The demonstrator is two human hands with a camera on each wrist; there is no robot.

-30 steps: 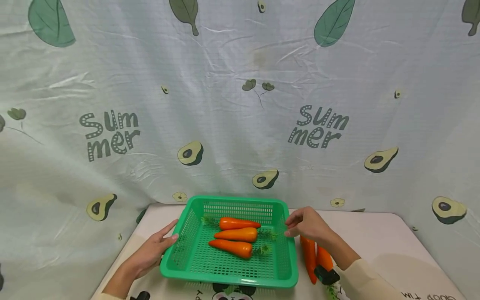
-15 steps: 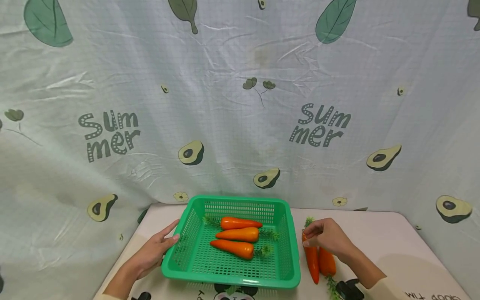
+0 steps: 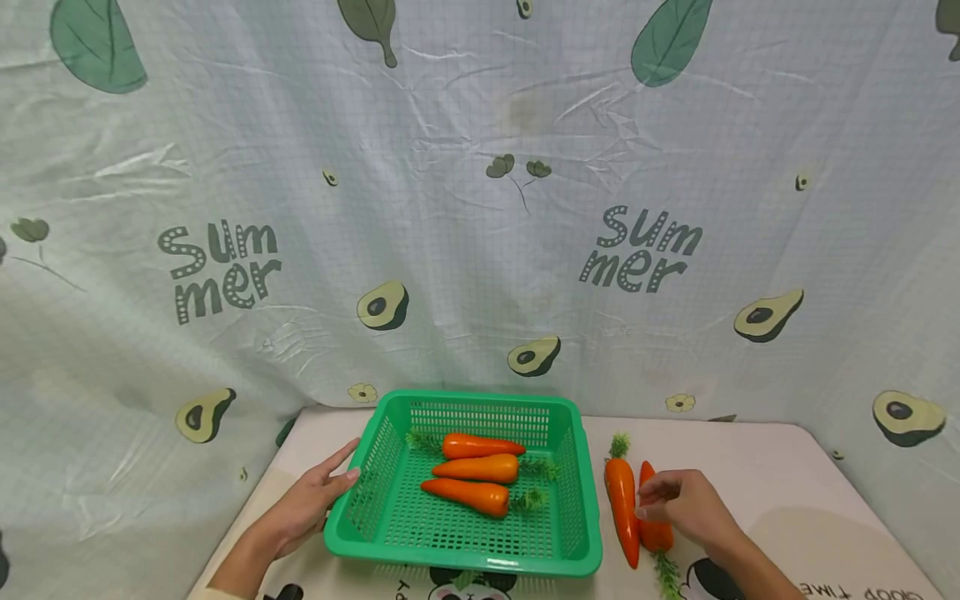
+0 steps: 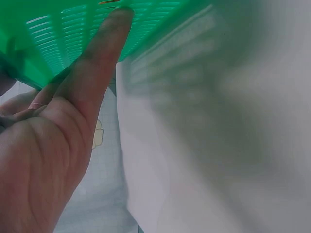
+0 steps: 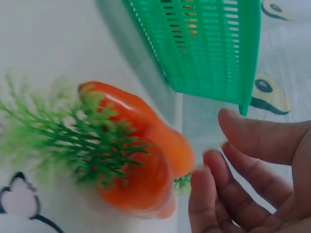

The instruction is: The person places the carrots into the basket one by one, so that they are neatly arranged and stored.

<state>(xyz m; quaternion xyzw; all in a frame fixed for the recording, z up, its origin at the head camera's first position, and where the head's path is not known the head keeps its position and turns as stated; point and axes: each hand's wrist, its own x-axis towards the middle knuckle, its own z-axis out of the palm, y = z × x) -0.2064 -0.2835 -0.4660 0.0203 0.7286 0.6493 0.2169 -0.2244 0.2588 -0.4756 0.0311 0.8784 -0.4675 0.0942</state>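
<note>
Nearest, a leafy-topped carrot (image 3: 657,537) lies on the table (image 3: 735,467), its greens toward the person; the right hand (image 3: 690,506) hovers by it, fingers loosely bent and gripping nothing. Close on its left lies another carrot (image 3: 624,512), greens pointing away. The left hand (image 3: 306,507) touches the left side of a green plastic basket (image 3: 465,560) with extended fingers. Inside lie a front carrot (image 3: 472,497), a middle carrot (image 3: 480,468) and a far carrot (image 3: 480,447). Behind hangs an avocado-printed cloth (image 3: 450,208).
</note>
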